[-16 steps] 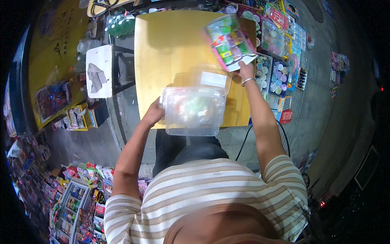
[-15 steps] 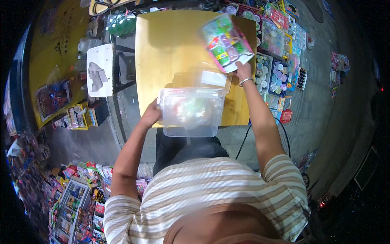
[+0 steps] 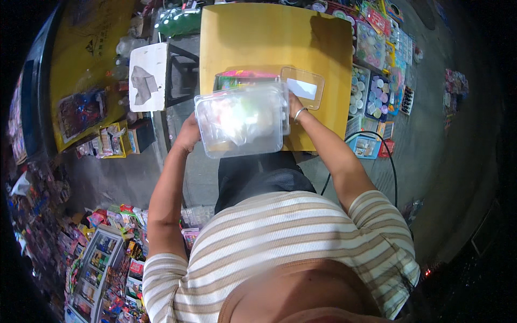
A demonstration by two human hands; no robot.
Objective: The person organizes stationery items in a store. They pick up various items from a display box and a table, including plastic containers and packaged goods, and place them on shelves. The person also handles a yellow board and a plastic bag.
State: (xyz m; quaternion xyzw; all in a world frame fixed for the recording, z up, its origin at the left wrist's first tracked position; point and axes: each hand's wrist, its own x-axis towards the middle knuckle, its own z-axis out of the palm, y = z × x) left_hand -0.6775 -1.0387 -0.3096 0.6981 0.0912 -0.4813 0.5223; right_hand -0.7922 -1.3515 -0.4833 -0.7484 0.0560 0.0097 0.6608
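A clear plastic box (image 3: pixel 245 141) is raised and tilted at the near edge of the table, with pale and colourful wrapped contents blurred behind its wall. My left hand (image 3: pixel 188 132) is closed on its left side. At the opposite side, my right hand (image 3: pixel 295 105), with a bracelet at the wrist, grips the box near its edge; its fingertips are hidden. Just beyond the box, a pink-edged colourful package (image 3: pixel 237 75) shows only its upper part. On the table to the right lies a clear lid (image 3: pixel 319 89) with a white label.
The yellow table (image 3: pixel 269 32) is in front of me. To its left stands a white-topped stool (image 3: pixel 141 56) with a grey cloth. Trays of small round tubs (image 3: pixel 378 97) line the floor on the right, beside a black cable (image 3: pixel 396 172). More packaged goods lie at lower left.
My right hand has brought the package from the far right to behind the box and now meets the box's right side. The box is lifted and tilted. The view has shifted a little.
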